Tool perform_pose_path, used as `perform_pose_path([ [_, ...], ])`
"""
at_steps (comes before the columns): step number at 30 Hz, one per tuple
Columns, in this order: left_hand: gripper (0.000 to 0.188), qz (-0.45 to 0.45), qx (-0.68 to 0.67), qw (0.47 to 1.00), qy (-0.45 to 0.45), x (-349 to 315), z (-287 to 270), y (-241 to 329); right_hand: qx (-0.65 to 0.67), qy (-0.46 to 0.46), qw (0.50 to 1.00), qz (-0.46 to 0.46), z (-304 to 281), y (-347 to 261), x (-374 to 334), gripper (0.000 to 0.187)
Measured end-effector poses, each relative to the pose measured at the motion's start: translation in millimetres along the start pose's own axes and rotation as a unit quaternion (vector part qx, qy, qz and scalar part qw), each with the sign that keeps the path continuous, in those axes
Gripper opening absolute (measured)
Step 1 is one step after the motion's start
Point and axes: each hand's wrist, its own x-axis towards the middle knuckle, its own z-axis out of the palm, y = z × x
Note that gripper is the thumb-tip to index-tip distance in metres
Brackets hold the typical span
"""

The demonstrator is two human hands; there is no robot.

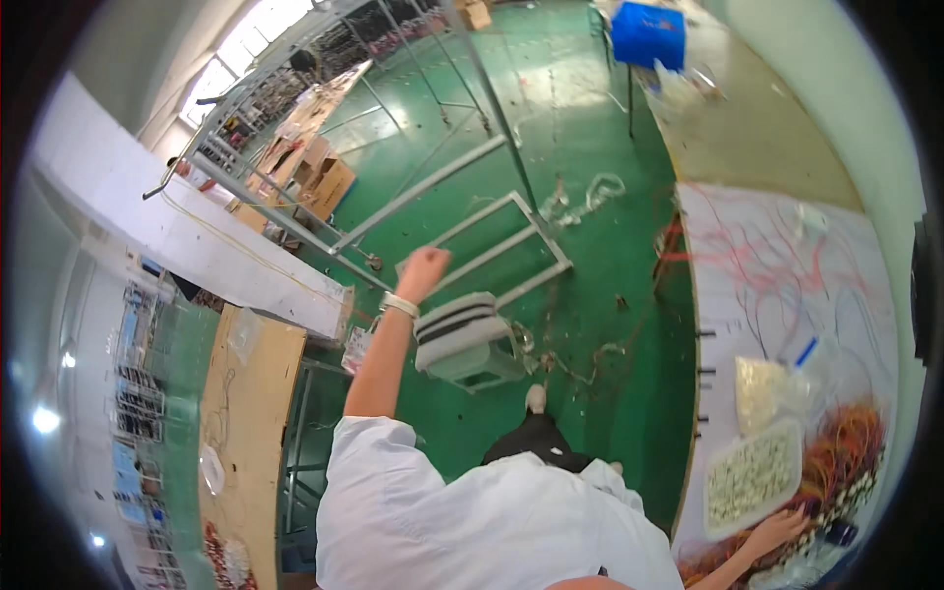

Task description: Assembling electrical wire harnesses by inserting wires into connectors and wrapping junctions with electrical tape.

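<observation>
My left hand point(425, 273) is raised out in front, a pale band round its wrist. Its fingers are curled closed; whatever they may hold is hidden or too small to name. Beyond and below it stands a grey metal tube frame point(472, 261), with a grey plastic stool point(467, 344) on the floor nearer to me. At the lower right, my right hand point(777, 531) rests with fingers stretched out at a bundle of orange and red wires point(841, 457) with pale ends. Beside that hand is a white tray point(723, 531) of small pale parts.
On the right table lie a bag of cream-coloured parts point(759, 393), loose red wires point(747, 246) and, at the far end, a blue bin point(647, 34). A white pillar point(187, 216) and a wooden bench point(246, 393) stand left. Clear plastic scraps point(595, 192) litter the green floor.
</observation>
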Motion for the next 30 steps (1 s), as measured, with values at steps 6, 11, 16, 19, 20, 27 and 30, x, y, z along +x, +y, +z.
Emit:
perform_pose_path([
  [6,0.045,0.128,0.077,0.923,0.355,213.4,-177.1,8.4,0.251,-0.023,0.941,-0.226,-6.9,-311.2,-58.6,0.051],
  [11,0.079,0.191,0.145,0.722,0.648,405.4,-335.0,7.0,0.385,-0.197,0.778,-0.456,-83.5,-550.1,-155.3,0.051],
  [16,0.042,0.357,-0.167,0.823,0.409,393.0,-307.8,218.7,0.387,-0.213,0.77,-0.461,-112.9,-629.7,-191.3,0.046],
  [19,0.029,0.383,-0.069,0.756,0.526,384.8,-367.9,276.3,0.41,-0.228,0.729,-0.498,-121.1,-658.0,-200.0,0.041],
  [20,0.036,0.372,-0.011,0.722,0.584,385.8,-397.4,291.0,0.412,-0.231,0.728,-0.498,-125.1,-663.7,-204.4,0.041],
  [27,0.025,0.605,0.106,0.762,0.204,325.1,-323.4,358.3,0.494,-0.274,0.678,-0.472,-145.7,-684.9,-201.4,0.041],
  [30,0.021,0.609,0.249,0.745,0.11,232.3,-166.0,304.3,0.728,-0.571,0.356,-0.129,-140.7,-729.8,-173.4,0.061],
])
